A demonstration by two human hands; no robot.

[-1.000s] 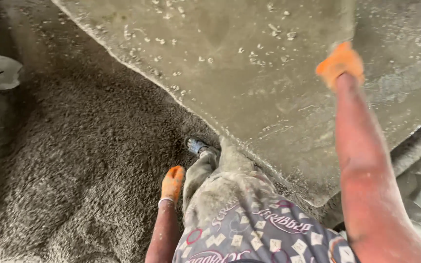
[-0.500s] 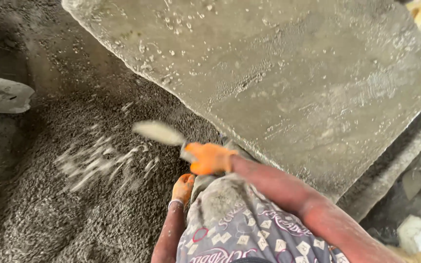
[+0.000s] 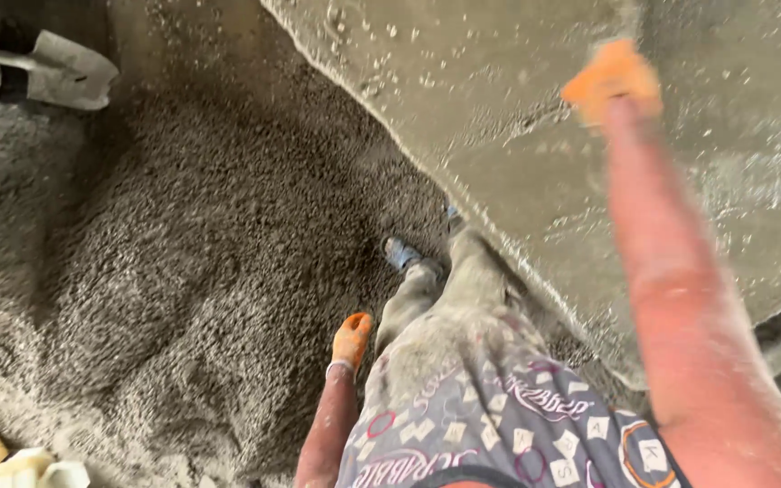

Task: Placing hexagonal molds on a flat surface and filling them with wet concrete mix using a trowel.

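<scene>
Head cam: right hand (image 3: 612,79) stretched over slab (image 3: 499,117), left hand (image 3: 352,339) hanging; grips unclear, blurred.

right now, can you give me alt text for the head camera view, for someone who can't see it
Looking down, a person's right hand in an orange glove reaches out, blurred, over a large grey slab dusted with grit. The left hand, also gloved in orange, hangs beside the patterned shorts, above a heap of grey gravel mix. A shovel blade lies at top left.

Soft daylight, heavy motion blur
</scene>
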